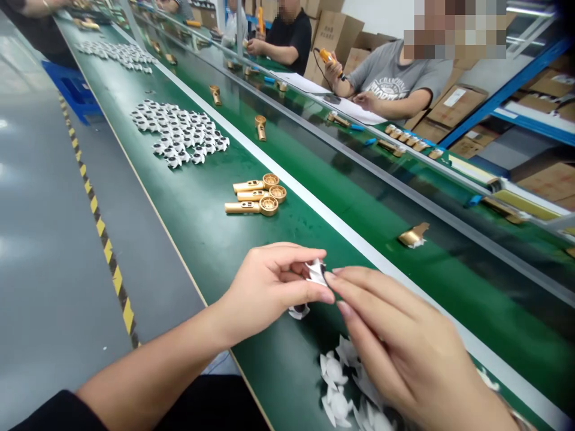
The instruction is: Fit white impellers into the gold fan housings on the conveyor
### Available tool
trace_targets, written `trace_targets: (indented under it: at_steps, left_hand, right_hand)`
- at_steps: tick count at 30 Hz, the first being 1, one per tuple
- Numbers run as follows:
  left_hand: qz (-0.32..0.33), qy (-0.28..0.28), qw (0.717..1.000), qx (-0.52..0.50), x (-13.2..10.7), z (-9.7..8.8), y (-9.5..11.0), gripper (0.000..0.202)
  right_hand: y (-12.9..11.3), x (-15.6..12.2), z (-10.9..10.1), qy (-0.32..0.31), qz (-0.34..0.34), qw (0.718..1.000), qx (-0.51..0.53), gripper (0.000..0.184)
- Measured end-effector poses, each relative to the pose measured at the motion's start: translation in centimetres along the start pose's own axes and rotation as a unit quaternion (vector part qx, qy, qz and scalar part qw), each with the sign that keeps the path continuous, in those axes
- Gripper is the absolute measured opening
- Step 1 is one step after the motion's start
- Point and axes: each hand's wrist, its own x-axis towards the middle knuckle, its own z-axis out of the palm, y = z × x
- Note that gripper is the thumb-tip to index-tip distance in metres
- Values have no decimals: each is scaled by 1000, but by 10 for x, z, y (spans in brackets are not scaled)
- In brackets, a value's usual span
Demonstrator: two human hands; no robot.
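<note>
My left hand (272, 284) pinches a small white fan blade (315, 271) between thumb and fingers, just above the green workbench (202, 239). My right hand (399, 341) reaches in from the right, its fingertips touching the same blade. Another white blade (299, 310) lies on the bench under my left hand. A small heap of white blades (336, 383) sits beneath my right hand. Three gold handheld fan bodies (256, 196) lie side by side further up the bench.
A bigger pile of white blades (179, 133) lies further along, another pile (119, 54) beyond. A conveyor belt (359, 197) carries gold parts (413, 235). Across it sit two seated people, one holding an orange tool (330, 60). Cardboard boxes (336, 30) stand behind.
</note>
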Motion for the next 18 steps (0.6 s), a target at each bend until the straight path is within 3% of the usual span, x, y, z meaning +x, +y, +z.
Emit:
trace_targets:
  at_steps: [3,5,7,9,13,18]
  left_hand:
    - [38,95,994,27,-6,-37,12,33]
    - [43,153,986,39,-14,-65,20,30]
    - [48,198,978,37,-23,-89,26,30]
    - [49,230,971,28,-34,-107,31,30]
    - [40,268,963,8,-49,-120,33,31]
    - [18,238,971,11,-49,-113,25,35]
  right_hand:
    - [22,63,31,-15,68,998,0,21]
    - [40,111,60,-61,109,991,-44,36]
    - [56,151,87,-104,98,988,-59,44]
    - [66,174,108,-142,70,985,-63,37]
    - [66,168,117,-189,41,979,-69,25]
    - [62,126,91,-217,16,975,-37,30]
